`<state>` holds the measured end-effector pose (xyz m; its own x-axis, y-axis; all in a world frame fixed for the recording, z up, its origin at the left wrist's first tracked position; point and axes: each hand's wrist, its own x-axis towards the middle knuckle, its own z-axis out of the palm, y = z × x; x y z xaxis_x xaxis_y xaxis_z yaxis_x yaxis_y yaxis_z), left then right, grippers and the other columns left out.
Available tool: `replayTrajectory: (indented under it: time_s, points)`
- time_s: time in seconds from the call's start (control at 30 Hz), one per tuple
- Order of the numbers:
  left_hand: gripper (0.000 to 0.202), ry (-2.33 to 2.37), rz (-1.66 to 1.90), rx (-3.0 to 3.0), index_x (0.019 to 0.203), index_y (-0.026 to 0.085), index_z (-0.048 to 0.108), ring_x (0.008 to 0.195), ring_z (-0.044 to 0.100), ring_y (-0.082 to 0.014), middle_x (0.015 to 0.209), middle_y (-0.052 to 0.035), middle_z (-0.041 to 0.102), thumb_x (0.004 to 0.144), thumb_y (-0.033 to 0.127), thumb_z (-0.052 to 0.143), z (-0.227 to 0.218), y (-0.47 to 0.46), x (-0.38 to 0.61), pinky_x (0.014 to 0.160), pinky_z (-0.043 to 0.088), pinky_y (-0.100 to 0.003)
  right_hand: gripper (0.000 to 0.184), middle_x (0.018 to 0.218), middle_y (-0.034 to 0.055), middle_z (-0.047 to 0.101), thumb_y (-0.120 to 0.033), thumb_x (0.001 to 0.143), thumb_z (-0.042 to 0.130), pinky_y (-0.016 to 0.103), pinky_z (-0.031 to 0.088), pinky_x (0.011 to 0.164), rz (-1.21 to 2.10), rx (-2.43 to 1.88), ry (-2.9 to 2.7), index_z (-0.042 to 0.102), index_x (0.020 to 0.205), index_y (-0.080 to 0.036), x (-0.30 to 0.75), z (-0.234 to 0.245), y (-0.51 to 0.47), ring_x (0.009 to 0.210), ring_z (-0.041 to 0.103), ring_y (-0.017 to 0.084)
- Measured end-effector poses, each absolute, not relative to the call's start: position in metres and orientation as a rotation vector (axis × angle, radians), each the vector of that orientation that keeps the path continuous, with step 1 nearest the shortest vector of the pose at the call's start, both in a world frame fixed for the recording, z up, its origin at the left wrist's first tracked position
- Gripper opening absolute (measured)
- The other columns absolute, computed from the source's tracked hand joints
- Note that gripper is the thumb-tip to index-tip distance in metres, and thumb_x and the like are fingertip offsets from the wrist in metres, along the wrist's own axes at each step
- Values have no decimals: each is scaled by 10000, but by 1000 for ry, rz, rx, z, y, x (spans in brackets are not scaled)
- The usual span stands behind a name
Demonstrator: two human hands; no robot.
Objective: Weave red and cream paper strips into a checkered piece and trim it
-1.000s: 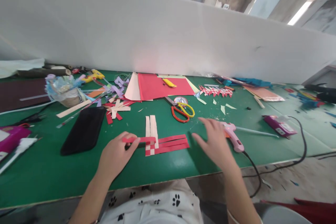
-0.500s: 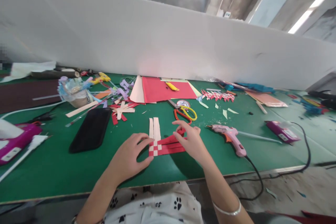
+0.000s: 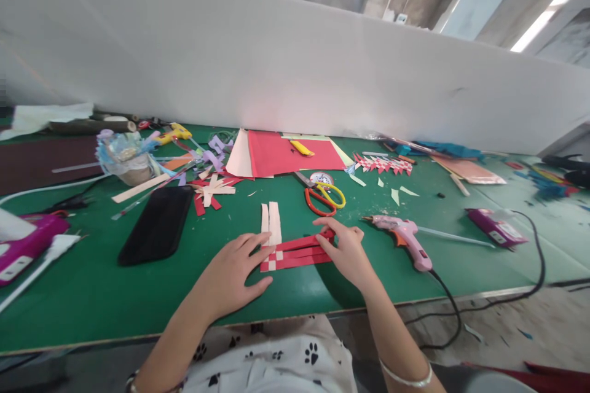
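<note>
A small woven check of red and cream paper strips [image 3: 271,263] lies on the table in front of me. Two cream strips [image 3: 274,221] stick out from its far side, and several red strips [image 3: 299,255] run out to the right. My left hand [image 3: 233,273] rests with fingers spread at the weave's left side, fingertips on its upper part. The fingers of my right hand [image 3: 345,249] pinch the right end of the uppermost red paper strip [image 3: 304,242], which stretches from the weave. Lower red strip ends pass partly under that hand.
Scissors [image 3: 325,193] lie beyond my hands, near red paper sheets [image 3: 281,159] and a yellow cutter [image 3: 302,148]. A pink glue gun [image 3: 405,236] with its cord is at right. On the left are a black phone [image 3: 157,227] and paper scraps [image 3: 212,191].
My right hand has moved slightly right, drawing the upper red strip straighter and lower. The fingertips of my left hand have shifted onto the upper part of the weave.
</note>
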<state>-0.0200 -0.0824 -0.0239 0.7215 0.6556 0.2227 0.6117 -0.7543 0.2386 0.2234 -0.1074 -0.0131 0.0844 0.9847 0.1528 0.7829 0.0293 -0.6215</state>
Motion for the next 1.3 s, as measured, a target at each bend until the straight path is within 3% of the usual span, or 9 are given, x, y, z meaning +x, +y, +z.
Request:
replayTrajectory:
  time_s: [0.2,0.4,0.7,1.3]
  points:
    - [342,1045,475,2769,1134,235,597,1069,500,-256,1229,-64,552,826,341,492,-26,-82,-20,892,440,-405,234,791,-21,634,-211,799,448,340,241,807,442,-1794,-1742,601,972,-245,222,-14,-108,759,582,159]
    - [381,1036,441,2765,1194,226,558,1083,513,-252,1271,-53,541,834,323,480,-25,-83,-19,900,436,-413,233,752,-20,631,-218,803,441,344,249,808,402,-1826,-1735,607,965,-242,226,-14,-109,732,583,159]
    - [426,1005,448,2759,1242,246,520,1073,513,-246,1265,-41,551,821,307,490,-26,-82,-20,884,441,-395,270,886,13,670,-137,805,401,368,229,842,166,-1818,-1839,597,954,-249,225,-24,-110,825,582,174]
    - [424,1012,426,2776,1237,232,513,1074,500,-245,1267,-35,545,819,304,493,-26,-82,-19,887,426,-391,286,861,15,665,-43,842,421,391,178,811,-136,-1970,-2054,589,974,-232,214,-23,-110,848,534,187]
